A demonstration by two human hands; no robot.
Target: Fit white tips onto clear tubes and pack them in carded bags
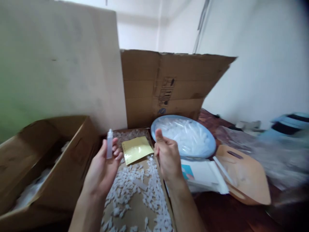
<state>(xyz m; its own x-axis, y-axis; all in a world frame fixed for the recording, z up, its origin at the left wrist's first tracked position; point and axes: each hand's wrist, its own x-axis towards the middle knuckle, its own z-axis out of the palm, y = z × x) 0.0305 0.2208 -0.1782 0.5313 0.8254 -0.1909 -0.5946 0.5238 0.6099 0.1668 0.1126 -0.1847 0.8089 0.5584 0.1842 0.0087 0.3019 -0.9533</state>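
Note:
A small translucent plastic dropper bottle [109, 147] stands upright between the thumb and fingers of my left hand [105, 172]. Its narrow tip points up. My right hand [169, 158] is closed with the thumb raised, and whatever its fingers may hold is hidden. Below both hands, many small white plastic pieces [131, 180] lie scattered in a shallow cardboard tray [131, 206]. One longer translucent piece [140, 184] rests among them. A shiny yellow packet [137, 149] lies between my hands, across the far part of the tray.
An open cardboard box [65, 167] stands at left. Right of the tray are a blue basin [154, 127] with clear-bagged white items, a white packet [205, 175] and a tan plastic scoop [253, 174]. A cardboard panel [142, 87] rises behind; clear plastic sheeting [277, 161] lies far right.

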